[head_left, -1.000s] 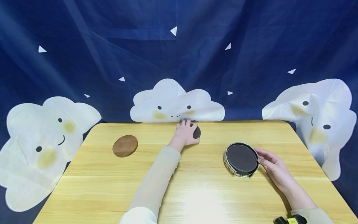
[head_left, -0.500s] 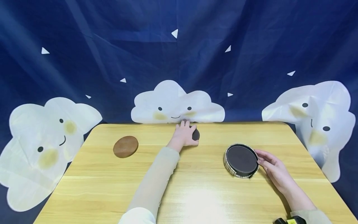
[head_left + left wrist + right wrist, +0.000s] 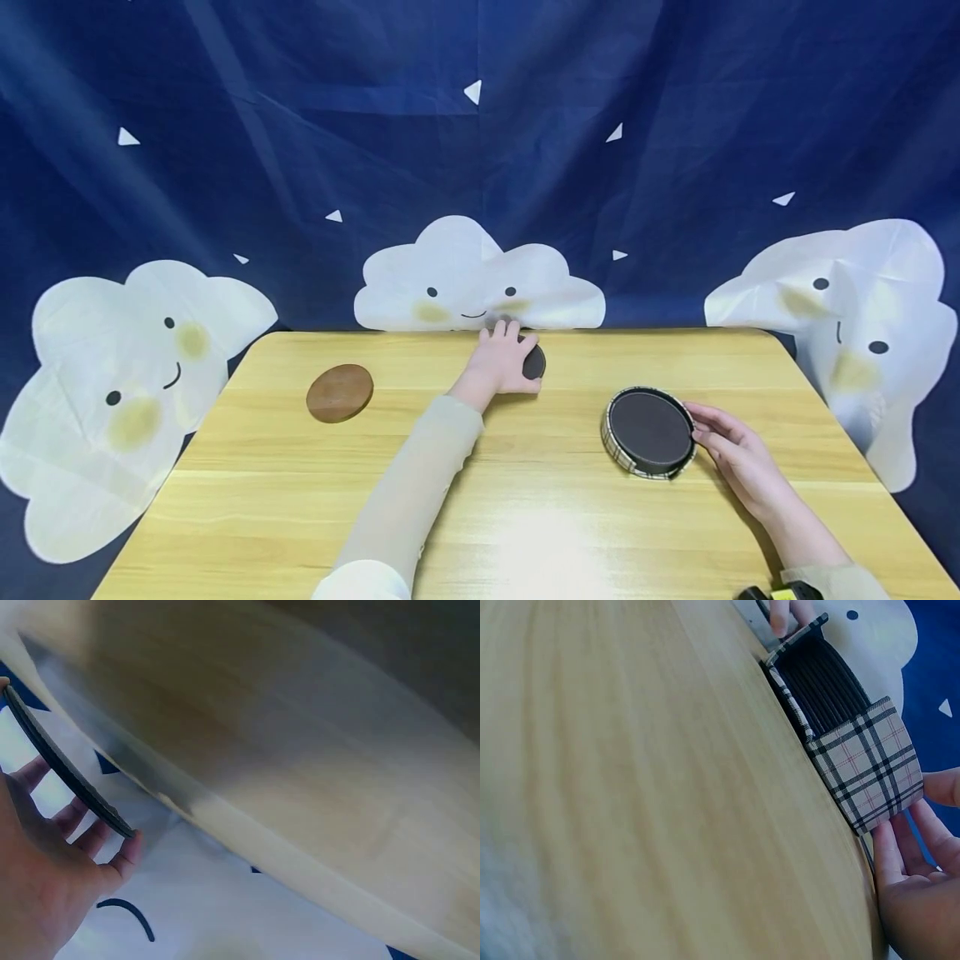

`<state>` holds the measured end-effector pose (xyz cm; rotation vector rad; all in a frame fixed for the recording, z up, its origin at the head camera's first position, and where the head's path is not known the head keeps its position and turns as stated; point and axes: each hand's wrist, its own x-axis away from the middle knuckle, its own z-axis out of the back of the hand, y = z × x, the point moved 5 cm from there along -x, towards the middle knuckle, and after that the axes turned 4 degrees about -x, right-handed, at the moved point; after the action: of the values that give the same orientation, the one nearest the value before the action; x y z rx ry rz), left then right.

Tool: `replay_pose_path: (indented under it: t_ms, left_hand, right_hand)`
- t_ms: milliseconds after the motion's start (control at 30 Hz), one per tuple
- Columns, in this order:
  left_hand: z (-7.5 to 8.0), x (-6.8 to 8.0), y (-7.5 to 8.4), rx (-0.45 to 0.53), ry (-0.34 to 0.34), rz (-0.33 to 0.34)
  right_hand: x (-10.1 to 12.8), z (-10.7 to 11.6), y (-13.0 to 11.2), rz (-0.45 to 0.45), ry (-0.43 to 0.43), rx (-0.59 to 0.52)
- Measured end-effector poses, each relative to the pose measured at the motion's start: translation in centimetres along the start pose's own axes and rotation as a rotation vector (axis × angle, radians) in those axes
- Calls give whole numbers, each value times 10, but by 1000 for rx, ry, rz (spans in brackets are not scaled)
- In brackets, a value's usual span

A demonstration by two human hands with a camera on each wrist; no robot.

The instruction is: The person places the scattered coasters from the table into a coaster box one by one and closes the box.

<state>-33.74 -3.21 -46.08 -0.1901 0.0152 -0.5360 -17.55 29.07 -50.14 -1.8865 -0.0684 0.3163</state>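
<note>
Near the far edge of the table, my left hand (image 3: pixel 501 360) grips a round black coaster (image 3: pixel 535 363) from above. Its fingers are spread, and in the left wrist view the fingertips and thumb hold the coaster (image 3: pixel 69 776) by its edge. At right, my right hand (image 3: pixel 738 458) holds the side of a round plaid coaster holder (image 3: pixel 870 769). Thumb and fingers are on its wall, by the right rim in the head view. A stack of black coasters (image 3: pixel 829 682) fills the holder, its gap facing the near side. The palm side of the left hand is hidden in the head view.
A brown round disc (image 3: pixel 340 393) lies flat at the left of the wooden table (image 3: pixel 247 500). A dark blue curtain (image 3: pixel 540 167) with white clouds hangs right behind the far edge. A black device with a yellow label (image 3: pixel 783 592) sits at the right wrist.
The head view has shifted slightly. My left hand and its coaster appear a little further right, while the right hand stays at the holder.
</note>
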Motion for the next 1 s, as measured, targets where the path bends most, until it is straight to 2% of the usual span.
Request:
replay_pose_path:
  t_ms: [367,633,1000]
  left_hand:
    - [19,4,27,-17,69,-105]
    - [30,5,50,-77,114,-180]
    - [47,8,77,-85,153,-225]
  right_hand:
    - [1,1,0,-18,15,1]
    - [0,0,0,-15,15,8]
    - [-2,1,1,-14,7,-11]
